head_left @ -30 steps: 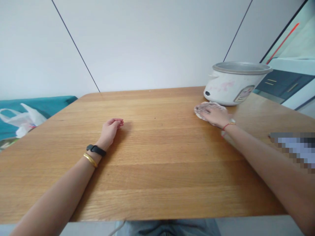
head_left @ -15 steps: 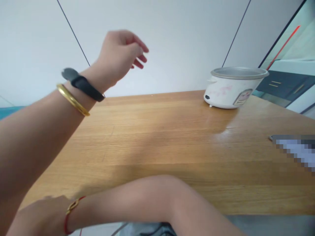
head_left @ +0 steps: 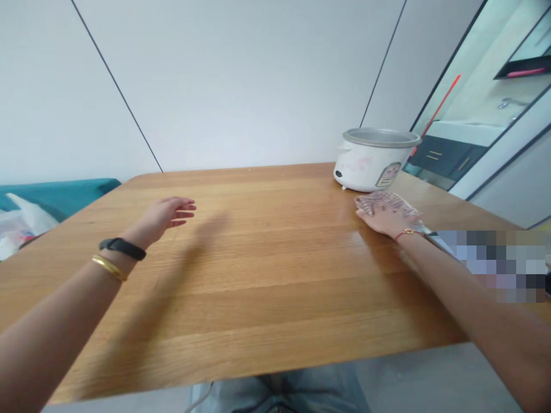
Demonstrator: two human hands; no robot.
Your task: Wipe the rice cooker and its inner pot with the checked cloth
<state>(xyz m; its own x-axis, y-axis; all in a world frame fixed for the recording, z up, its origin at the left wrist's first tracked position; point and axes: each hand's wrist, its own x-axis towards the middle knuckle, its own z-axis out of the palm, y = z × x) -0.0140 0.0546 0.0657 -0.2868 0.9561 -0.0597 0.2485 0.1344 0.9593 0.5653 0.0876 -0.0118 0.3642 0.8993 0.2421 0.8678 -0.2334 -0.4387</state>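
My right hand (head_left: 381, 221) lies low on the wooden table (head_left: 267, 246), pressing a red-and-white patterned cloth (head_left: 390, 200) against its top. Part of the cloth is hidden beneath the palm and fingers. It lies just in front of a white rice cooker (head_left: 365, 166), which has no lid on and stands at the far right edge. Above the left half of the table hovers my left hand (head_left: 167, 215), holding nothing, its fingers stretched and slightly apart. A black band and a gold bangle are on that wrist.
A blurred-out, pixelated item (head_left: 495, 264) lies at the table's right side, close to my right forearm. The back edge meets a pale panelled wall (head_left: 249, 86). Off the left side, a white plastic bag (head_left: 30, 221) rests by something teal (head_left: 81, 192).
My right hand has swept from the near left to the far right, where the cloth now shows under it. My left hand has come down from its raised position. The view has shifted.
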